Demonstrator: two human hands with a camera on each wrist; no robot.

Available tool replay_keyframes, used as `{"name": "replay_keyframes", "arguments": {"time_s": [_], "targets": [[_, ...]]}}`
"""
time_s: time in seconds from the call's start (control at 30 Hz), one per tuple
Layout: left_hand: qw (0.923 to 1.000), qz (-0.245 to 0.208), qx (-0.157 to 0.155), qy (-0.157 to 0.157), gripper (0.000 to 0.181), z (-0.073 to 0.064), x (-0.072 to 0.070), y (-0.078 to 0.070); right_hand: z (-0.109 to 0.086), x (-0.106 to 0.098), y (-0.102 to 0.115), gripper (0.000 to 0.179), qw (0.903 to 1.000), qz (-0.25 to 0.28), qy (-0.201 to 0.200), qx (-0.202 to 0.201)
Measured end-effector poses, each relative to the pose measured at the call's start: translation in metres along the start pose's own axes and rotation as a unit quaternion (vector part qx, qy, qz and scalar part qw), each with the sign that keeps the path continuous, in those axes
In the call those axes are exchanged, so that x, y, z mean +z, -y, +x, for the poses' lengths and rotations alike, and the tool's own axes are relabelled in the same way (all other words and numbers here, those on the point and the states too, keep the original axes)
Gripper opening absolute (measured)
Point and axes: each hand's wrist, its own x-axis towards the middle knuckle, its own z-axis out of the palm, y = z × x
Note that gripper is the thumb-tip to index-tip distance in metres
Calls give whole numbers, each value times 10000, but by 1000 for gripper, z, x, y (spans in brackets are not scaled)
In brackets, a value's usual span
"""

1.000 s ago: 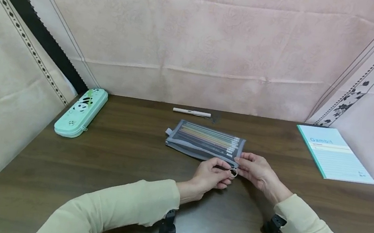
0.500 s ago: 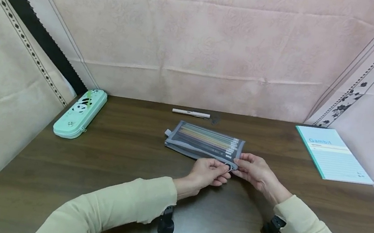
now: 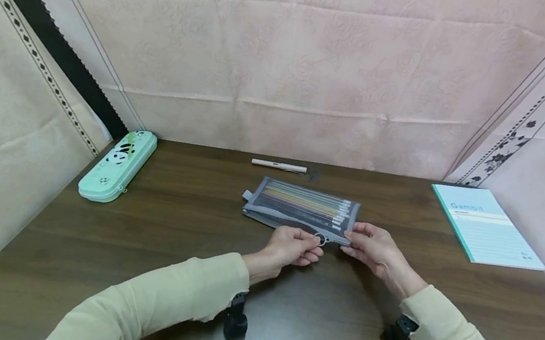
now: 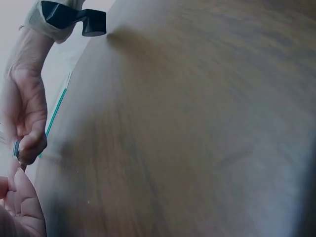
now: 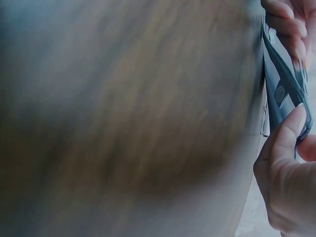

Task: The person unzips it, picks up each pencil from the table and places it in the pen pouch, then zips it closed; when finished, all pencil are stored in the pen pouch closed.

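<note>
A grey see-through zip pencil pouch [image 3: 266,214] lies at mid-table in the head view, with several slim pens or pencils [image 3: 305,201] showing inside. My left hand [image 3: 288,247] pinches the ring [image 3: 322,238] of the zip pull along its near edge. With thumb and fingers my right hand [image 3: 375,251] grips the pouch's near right corner. In the right wrist view the pouch edge [image 5: 284,69] runs between the right hand [image 5: 291,177] and the left hand's fingers [image 5: 291,24]. The left wrist view shows both hands only at its left side.
A mint pencil case [image 3: 117,165] with panda pictures stands at the table's left. Behind the pouch lies a white pen [image 3: 278,165]. At the right is a notepad [image 3: 488,226] with a teal edge. Patterned cloth [image 3: 288,66] hangs around the table [image 3: 179,226].
The left hand has drawn the zip pull leftward along the pouch's near edge, away from the right corner. The right hand keeps its grip and has barely moved.
</note>
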Motion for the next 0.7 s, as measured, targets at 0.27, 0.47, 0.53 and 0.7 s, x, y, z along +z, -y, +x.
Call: {"name": "replay_keyframes", "arguments": {"time_s": [0.27, 0.47, 0.53, 0.7], "targets": [[9999, 60, -61, -138, 17, -1, -19, -4, 1, -4, 1, 41, 10000, 67, -37, 61], [9996, 110, -99, -249, 22, -2, -47, -7, 1, -11, 2, 35, 9999, 141, 13, -92], [9995, 129, -104, -254, 24, -4, -56, -8, 2, -14, 1, 33, 9998, 136, 25, -119], [9991, 97, -168, -378, 24, -6, -73, -7, 3, -17, 2, 34, 9999, 142, 40, -69]]}}
